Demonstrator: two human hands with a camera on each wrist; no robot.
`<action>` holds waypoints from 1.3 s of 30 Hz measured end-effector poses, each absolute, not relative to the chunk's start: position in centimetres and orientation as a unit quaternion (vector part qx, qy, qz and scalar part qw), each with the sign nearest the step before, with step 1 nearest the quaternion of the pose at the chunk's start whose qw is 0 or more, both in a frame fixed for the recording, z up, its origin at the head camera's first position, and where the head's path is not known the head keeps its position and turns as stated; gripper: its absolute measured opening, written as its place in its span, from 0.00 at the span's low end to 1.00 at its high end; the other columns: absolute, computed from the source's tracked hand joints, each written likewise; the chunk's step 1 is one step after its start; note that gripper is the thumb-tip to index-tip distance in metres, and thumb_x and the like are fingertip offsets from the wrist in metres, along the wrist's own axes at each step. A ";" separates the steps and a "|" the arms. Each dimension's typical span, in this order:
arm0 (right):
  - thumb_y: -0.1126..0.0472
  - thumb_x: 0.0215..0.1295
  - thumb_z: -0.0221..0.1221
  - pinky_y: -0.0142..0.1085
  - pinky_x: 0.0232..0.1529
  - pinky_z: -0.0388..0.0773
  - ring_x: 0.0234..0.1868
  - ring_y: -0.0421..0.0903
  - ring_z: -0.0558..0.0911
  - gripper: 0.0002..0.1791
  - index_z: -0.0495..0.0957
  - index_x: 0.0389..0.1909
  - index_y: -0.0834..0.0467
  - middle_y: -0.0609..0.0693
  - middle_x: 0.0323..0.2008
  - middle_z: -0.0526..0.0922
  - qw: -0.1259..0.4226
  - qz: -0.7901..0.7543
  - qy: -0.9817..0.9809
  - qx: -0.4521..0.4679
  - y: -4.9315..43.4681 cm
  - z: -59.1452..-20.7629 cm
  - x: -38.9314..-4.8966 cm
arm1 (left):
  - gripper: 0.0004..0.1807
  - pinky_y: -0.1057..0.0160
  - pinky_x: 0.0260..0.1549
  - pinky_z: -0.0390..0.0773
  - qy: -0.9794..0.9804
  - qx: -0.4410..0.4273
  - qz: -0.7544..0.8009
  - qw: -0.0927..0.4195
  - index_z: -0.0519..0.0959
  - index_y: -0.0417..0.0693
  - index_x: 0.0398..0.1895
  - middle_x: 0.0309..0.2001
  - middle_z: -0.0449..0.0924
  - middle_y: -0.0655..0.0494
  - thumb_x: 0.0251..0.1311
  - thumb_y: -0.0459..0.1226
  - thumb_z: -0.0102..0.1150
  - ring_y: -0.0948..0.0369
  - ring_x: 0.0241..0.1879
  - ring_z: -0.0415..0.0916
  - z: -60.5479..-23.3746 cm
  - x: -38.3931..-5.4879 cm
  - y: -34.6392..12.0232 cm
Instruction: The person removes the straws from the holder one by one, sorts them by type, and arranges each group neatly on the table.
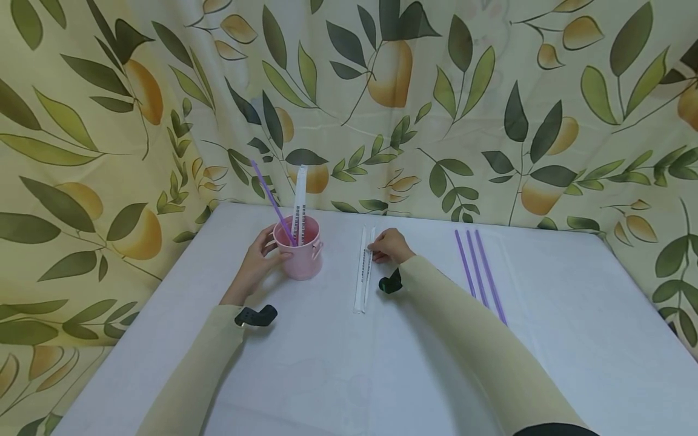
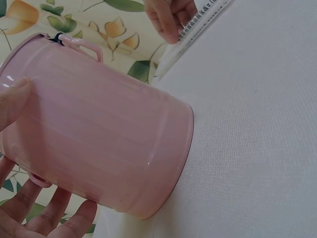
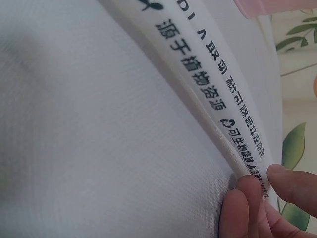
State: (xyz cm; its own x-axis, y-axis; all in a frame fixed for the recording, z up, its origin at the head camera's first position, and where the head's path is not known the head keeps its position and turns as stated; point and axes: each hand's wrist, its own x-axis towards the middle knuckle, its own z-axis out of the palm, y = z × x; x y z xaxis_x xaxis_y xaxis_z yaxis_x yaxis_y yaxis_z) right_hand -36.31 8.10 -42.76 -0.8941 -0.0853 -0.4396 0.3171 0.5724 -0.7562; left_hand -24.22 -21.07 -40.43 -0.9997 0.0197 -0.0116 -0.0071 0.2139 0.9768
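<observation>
My left hand (image 1: pixel 255 261) holds a small pink bucket (image 1: pixel 305 264) at the table's back left, thumb on the near side and fingers round the far side. Standing in it are a purple straw (image 1: pixel 271 195) and white straws in printed wrappers (image 1: pixel 300 197), leaning on the rim. To the right, my right hand (image 1: pixel 392 244) pinches a paper-wrapped straw (image 3: pixel 210 94) by its edge, between thumb and fingertips. Another wrapped straw (image 1: pixel 360 278) lies alongside it on the table. In the left wrist view the bucket's side fills much of the picture.
Three purple straws (image 1: pixel 481 266) lie side by side on the white-covered table (image 1: pixel 305 375), right of my right hand and partly behind my sleeve. A curtain (image 1: pixel 360 139) printed with leaves and fruit hangs behind the table and along its left side.
</observation>
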 end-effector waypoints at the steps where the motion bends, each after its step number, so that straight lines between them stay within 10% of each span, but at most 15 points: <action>1: 0.64 0.60 0.61 0.27 0.22 0.81 0.19 0.41 0.78 0.10 0.72 0.37 0.64 0.52 0.24 0.77 0.219 -0.456 0.860 0.064 8.2 -42.7 -36.2 | 0.43 0.46 0.68 0.60 0.780 0.002 0.625 0.012 0.50 0.49 0.73 0.71 0.52 0.41 0.57 0.33 0.62 0.44 0.70 0.53 -40.2 -24.0 -20.9; 17: 0.61 0.62 0.60 0.28 0.28 0.79 0.25 0.42 0.79 0.11 0.75 0.39 0.65 0.51 0.25 0.79 0.213 -0.440 0.872 0.023 9.4 -41.0 -35.6 | 0.43 0.46 0.69 0.59 0.779 0.001 0.627 0.016 0.50 0.49 0.73 0.72 0.52 0.41 0.57 0.34 0.61 0.44 0.71 0.52 -39.7 -23.7 -20.6; 27: 0.60 0.66 0.55 0.39 0.47 0.84 0.38 0.48 0.84 0.17 0.73 0.50 0.68 0.66 0.51 0.79 0.194 -0.474 0.857 -0.054 9.4 -37.5 -36.4 | 0.42 0.46 0.69 0.59 0.784 -0.001 0.621 0.016 0.49 0.49 0.73 0.72 0.51 0.42 0.58 0.35 0.61 0.44 0.71 0.51 -39.4 -23.4 -20.6; 39: 0.60 0.66 0.56 0.45 0.52 0.81 0.44 0.54 0.83 0.16 0.75 0.49 0.66 0.59 0.44 0.82 0.149 -0.469 0.859 -0.141 8.2 -30.5 -36.5 | 0.44 0.46 0.69 0.59 0.785 0.004 0.620 0.013 0.49 0.50 0.73 0.72 0.51 0.42 0.57 0.35 0.62 0.44 0.71 0.52 -40.4 -24.2 -21.0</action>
